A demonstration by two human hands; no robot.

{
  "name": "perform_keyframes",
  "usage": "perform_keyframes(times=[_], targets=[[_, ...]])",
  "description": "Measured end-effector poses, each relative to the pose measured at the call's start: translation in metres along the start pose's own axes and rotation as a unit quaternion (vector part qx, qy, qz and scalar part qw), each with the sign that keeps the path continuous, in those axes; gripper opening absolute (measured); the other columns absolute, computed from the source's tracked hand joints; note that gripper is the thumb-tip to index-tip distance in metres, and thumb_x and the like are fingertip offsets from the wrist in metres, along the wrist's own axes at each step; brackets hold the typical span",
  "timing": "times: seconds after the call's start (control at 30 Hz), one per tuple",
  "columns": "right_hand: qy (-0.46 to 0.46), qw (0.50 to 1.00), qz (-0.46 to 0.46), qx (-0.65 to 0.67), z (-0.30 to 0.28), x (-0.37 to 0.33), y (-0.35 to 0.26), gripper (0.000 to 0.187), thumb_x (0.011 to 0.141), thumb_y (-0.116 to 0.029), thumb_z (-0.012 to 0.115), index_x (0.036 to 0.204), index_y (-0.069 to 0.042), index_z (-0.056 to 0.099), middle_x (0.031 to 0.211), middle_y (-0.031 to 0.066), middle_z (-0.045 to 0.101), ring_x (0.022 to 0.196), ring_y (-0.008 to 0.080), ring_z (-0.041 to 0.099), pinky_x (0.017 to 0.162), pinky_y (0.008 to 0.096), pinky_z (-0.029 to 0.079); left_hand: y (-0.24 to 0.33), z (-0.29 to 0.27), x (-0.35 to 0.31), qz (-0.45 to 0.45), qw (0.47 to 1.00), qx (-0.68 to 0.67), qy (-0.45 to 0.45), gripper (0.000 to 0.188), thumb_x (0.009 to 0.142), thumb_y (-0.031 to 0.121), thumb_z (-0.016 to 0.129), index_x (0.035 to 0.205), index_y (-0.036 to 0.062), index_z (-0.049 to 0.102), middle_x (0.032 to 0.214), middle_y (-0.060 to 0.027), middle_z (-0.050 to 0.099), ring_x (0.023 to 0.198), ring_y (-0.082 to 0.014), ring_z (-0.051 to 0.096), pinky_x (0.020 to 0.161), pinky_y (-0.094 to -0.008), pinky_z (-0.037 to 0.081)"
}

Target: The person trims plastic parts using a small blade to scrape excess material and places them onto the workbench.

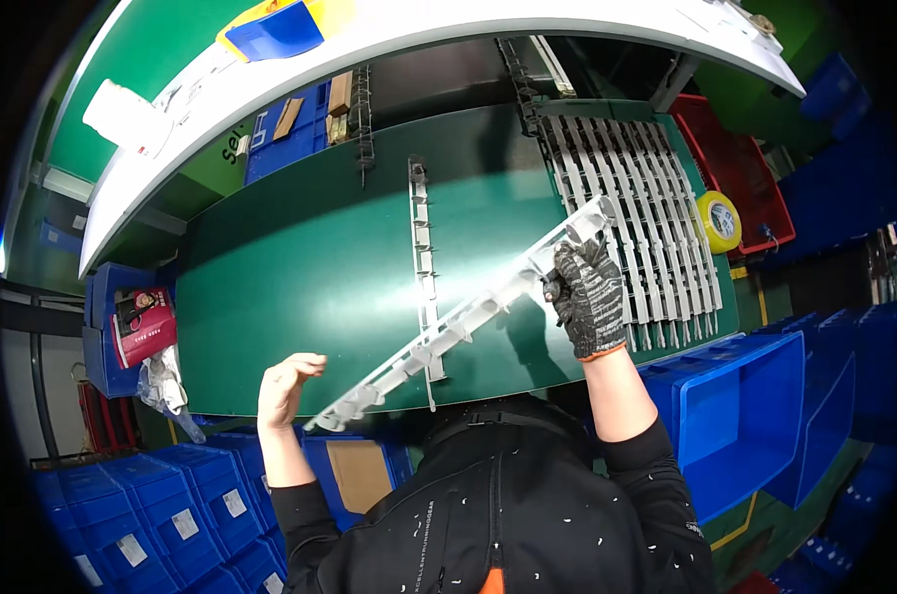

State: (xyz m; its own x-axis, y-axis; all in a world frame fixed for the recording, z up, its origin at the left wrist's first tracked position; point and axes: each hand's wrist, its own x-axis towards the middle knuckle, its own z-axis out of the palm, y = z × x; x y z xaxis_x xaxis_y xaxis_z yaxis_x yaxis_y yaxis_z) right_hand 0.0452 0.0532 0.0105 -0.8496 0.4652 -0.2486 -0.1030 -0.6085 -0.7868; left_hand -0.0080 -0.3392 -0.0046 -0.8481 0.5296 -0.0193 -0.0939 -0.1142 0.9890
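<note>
My right hand (589, 297), in a dark patterned glove, grips a long pale grey strip (468, 315) near its upper right end. Rows of tabs run along this strip, which slants down to the left over the table's near edge. My bare left hand (288, 388) is near the lower left end of it, apart from it, with loosely curved fingers and nothing seen in them. A similar tabbed strip (422, 238) lies lengthwise on the green table, partly crossed by the held one. Several more strips (656, 238) lie side by side at the table's right.
Around me is a green table (270, 287). A yellow tape roll (719, 221) and a red bin (741, 178) stand at the right. Blue crates (741, 416) sit lower right, with stacked blue boxes (171, 505) lower left. A white shelf (448, 48) curves above the far side.
</note>
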Motion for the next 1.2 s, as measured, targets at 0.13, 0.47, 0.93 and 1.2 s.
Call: perform_keyframes(times=[0.13,0.47,0.93,1.2], targets=[[-0.121,0.980,0.047,-0.151,0.026,-0.015,0.009,0.009,0.082,-0.005,0.054,0.089,0.001,0.056,0.068,0.0044,0.057,0.050,0.0088,0.050,0.046,0.0219,0.041,-0.008,0.055,0.042,-0.081,0.980,0.082,-0.164,0.047,0.087,0.036,0.049,0.106,-0.0061,0.058,0.106,-0.0165,0.060,0.095,-0.0248,0.058,0.085,-0.0363,0.043],[-0.149,0.788,-0.221,-0.555,0.030,-0.039,0.012,0.019,0.080,-0.020,0.056,0.089,-0.003,0.059,0.079,0.0171,0.061,0.071,0.0324,0.060,0.064,0.0363,0.048,-0.013,0.155,0.077,-0.269,0.946,-0.170,-0.064,0.047,0.091,0.041,0.036,0.083,-0.0010,0.056,0.068,-0.0058,0.056,0.036,-0.0127,0.046,0.036,-0.0222,0.038],[-0.177,0.756,-0.278,-0.566,0.024,-0.054,0.024,0.012,0.075,-0.015,0.060,0.075,-0.003,0.061,0.068,0.0138,0.057,0.062,0.0300,0.056,0.056,0.0383,0.044,-0.016,0.145,0.076,-0.299,0.933,-0.199,0.007,0.047,0.085,0.043,0.048,0.102,-0.0001,0.050,0.081,-0.0047,0.051,0.046,-0.0111,0.053,0.035,-0.0202,0.044],[-0.154,0.782,-0.253,-0.549,0.021,-0.052,0.016,0.012,0.075,-0.015,0.061,0.075,-0.003,0.060,0.070,0.0142,0.058,0.064,0.0307,0.056,0.058,0.0375,0.044,-0.014,0.136,0.074,-0.241,0.939,-0.245,-0.029,0.050,0.086,0.044,0.049,0.101,-0.0029,0.047,0.073,-0.0096,0.048,0.049,-0.0135,0.049,0.035,-0.0221,0.042]])
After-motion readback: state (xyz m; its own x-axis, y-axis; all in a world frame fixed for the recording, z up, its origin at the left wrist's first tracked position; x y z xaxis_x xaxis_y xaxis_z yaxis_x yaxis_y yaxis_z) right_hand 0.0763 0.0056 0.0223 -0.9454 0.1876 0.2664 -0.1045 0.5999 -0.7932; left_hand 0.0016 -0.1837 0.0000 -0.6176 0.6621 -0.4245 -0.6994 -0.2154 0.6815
